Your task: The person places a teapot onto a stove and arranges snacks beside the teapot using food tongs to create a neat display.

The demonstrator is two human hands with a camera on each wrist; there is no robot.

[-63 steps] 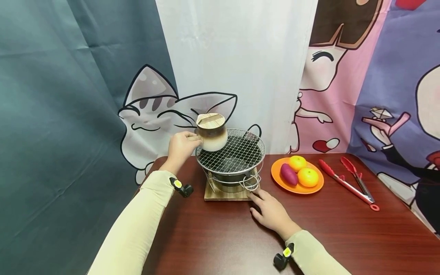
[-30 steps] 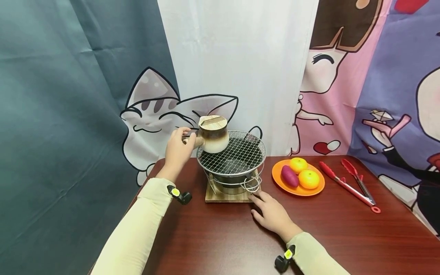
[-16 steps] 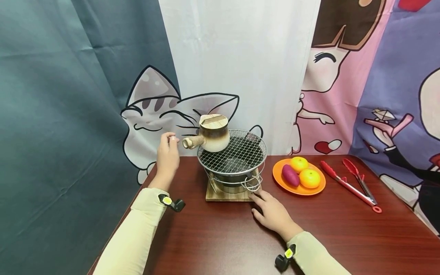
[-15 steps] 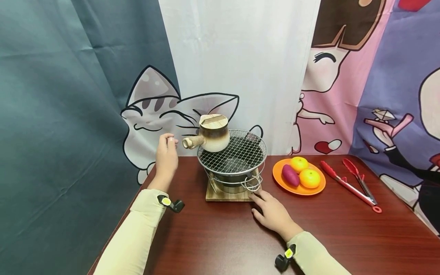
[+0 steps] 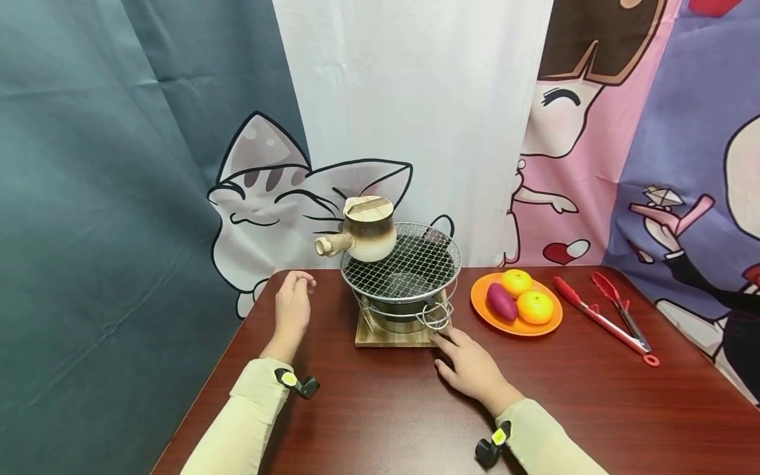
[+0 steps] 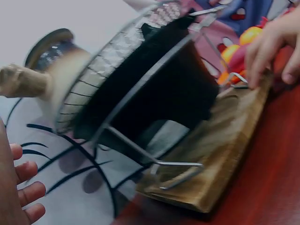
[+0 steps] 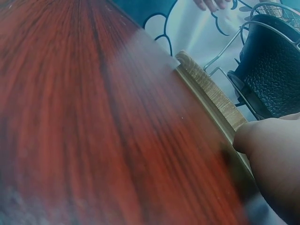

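Observation:
A side-handled clay teapot point(image 5: 373, 243), brown over cream with a wooden lid point(image 5: 369, 209), sits on the left part of a round wire grill rack point(image 5: 410, 270). The rack tops a dark tabletop stove point(image 5: 394, 309) on a square wooden board point(image 5: 380, 340). My left hand point(image 5: 292, 307) is apart from the pot, below and left of its handle point(image 5: 332, 245), with loosely bent fingers holding nothing. My right hand point(image 5: 472, 369) rests at the board's front right corner, fingertips against its edge; in the right wrist view the thumb point(image 7: 258, 136) is by that edge.
To the right of the stove, an orange plate point(image 5: 516, 331) holds two orange fruits point(image 5: 534, 307) and a purple sweet potato point(image 5: 501, 301). Red-tipped tongs point(image 5: 611, 321) lie farther right on the dark red table point(image 5: 380, 409). A printed curtain point(image 5: 415, 119) hangs behind.
My left hand has let go of the teapot's handle, drawn back to the left and then come down toward the table. The teapot stays on the rack; my right hand has stayed put.

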